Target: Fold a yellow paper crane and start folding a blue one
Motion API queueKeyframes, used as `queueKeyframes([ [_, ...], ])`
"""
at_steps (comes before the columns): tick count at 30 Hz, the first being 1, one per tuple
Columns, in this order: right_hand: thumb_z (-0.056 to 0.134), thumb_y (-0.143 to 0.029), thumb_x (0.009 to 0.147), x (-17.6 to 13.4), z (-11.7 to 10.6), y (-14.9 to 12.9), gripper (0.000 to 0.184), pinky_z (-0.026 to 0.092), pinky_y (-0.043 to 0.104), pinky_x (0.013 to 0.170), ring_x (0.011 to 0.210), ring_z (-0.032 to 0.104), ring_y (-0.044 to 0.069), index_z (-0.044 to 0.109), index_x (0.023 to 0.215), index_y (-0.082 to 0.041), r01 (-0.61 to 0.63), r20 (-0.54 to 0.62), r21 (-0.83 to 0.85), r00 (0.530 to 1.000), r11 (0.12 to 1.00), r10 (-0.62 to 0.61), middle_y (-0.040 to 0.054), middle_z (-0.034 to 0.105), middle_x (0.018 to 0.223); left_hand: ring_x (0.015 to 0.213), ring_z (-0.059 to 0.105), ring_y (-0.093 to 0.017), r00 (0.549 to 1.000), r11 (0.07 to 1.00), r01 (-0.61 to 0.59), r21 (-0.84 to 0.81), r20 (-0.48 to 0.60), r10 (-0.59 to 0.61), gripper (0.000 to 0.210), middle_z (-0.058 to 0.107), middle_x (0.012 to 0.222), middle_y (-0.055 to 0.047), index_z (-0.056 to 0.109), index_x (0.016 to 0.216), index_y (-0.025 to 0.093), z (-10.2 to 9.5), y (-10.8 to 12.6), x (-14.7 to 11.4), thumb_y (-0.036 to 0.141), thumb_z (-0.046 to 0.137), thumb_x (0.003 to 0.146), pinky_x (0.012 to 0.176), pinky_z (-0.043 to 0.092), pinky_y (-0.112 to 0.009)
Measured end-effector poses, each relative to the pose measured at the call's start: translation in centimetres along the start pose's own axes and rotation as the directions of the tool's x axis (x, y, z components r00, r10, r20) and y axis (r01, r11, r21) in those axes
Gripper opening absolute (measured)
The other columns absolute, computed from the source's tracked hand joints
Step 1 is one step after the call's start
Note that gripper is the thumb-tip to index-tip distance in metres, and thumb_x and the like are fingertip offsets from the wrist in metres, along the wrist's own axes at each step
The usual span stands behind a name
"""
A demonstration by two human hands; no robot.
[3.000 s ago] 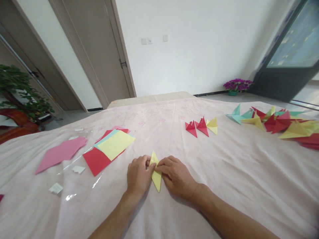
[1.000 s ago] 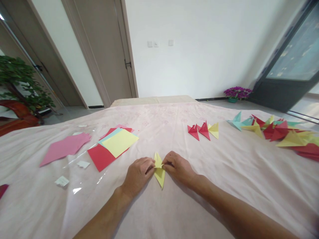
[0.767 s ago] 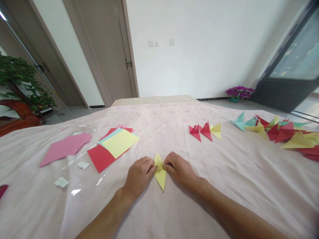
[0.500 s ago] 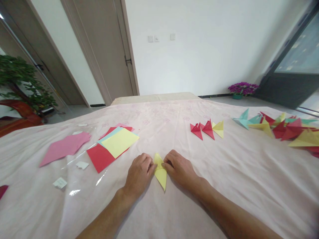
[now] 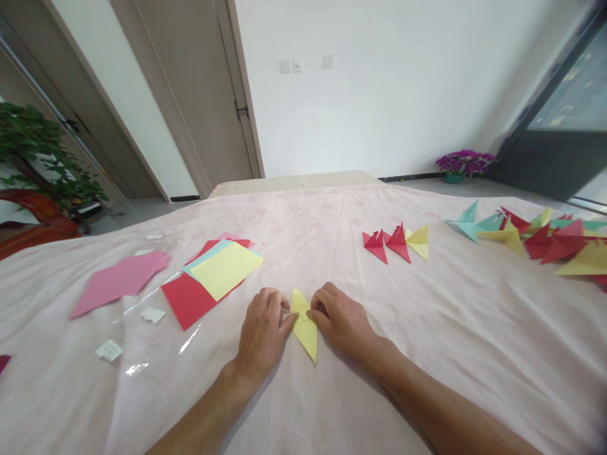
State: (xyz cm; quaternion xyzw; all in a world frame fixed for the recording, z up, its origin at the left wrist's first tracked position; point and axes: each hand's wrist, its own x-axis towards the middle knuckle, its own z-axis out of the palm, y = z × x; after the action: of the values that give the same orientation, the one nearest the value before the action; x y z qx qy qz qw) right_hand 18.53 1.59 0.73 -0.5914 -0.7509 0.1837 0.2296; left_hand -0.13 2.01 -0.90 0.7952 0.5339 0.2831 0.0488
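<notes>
A yellow folded paper (image 5: 306, 333), a narrow diamond with a crease across its middle, lies on the cloth in front of me. At its left edge is my left hand (image 5: 266, 325), its fingers curled and the thumb tip on the paper, with a small gap showing between thumb and forefinger. My right hand (image 5: 342, 319) pinches the right edge, thumb and forefinger close together and the other fingers curled under. The undersides of the fingertips are hidden.
Yellow, blue and red paper sheets (image 5: 226, 270) lie left of my hands, near pink sheets (image 5: 121, 281) and a clear plastic wrapper (image 5: 137, 368). Red folded cranes (image 5: 397, 241) and a yellow one (image 5: 419, 240) stand ahead right. A pile of coloured cranes (image 5: 545, 240) sits far right.
The left forefinger has lifted a little away from the thumb, widening the gap there. The paper and my right hand stay nearly in place; the view has tilted slightly.
</notes>
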Motion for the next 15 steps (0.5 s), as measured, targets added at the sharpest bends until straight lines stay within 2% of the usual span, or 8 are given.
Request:
queueKeyframes([
  [4,0.059,-0.021,0.087,0.0,0.1,0.0,0.005,0.03,0.026,0.063,0.08,0.054,0.013,0.057,0.082,-0.021,0.014,0.003,-0.031,1.0,0.999,-0.014,0.0,0.057,0.09,0.12,0.051,-0.027,0.983,0.988,-0.157,0.013,-0.094,0.157,0.019,0.055,0.123,-0.011,0.057,0.106,0.021,0.3,-0.1,-0.2,0.013,0.055,0.089,0.102,0.045,-0.05],
  [8,0.059,-0.022,0.088,0.0,0.2,0.0,0.005,0.031,0.026,0.064,0.082,0.055,0.014,0.057,0.083,-0.021,0.03,-0.005,-0.06,1.0,0.998,-0.031,0.0007,0.057,0.091,0.133,0.046,-0.028,0.941,0.942,-0.332,0.049,-0.054,0.334,0.028,0.06,0.129,-0.012,0.062,0.113,0.02,0.8,-0.5,-0.4,0.01,0.043,0.095,0.11,0.038,-0.056],
  [11,0.059,-0.021,0.088,0.0,0.3,0.1,0.005,0.031,0.026,0.064,0.081,0.055,0.014,0.057,0.083,-0.021,0.031,-0.01,-0.071,0.999,0.997,-0.031,0.0006,0.057,0.09,0.135,0.045,-0.028,0.929,0.928,-0.369,0.057,0.023,0.368,0.032,0.062,0.129,-0.012,0.06,0.122,0.017,1.1,-0.8,-0.3,0.011,0.043,0.095,0.112,0.039,-0.054],
  [15,0.06,-0.021,0.087,0.0,0.3,0.1,0.005,0.03,0.027,0.062,0.08,0.055,0.014,0.057,0.083,-0.022,0.032,-0.011,-0.086,0.999,0.996,-0.033,0.0003,0.057,0.09,0.133,0.048,-0.025,0.933,0.933,-0.351,0.08,0.112,0.342,0.036,0.06,0.135,-0.014,0.055,0.13,0.015,1.4,-1.0,-0.1,0.015,0.044,0.096,0.112,0.04,-0.05],
])
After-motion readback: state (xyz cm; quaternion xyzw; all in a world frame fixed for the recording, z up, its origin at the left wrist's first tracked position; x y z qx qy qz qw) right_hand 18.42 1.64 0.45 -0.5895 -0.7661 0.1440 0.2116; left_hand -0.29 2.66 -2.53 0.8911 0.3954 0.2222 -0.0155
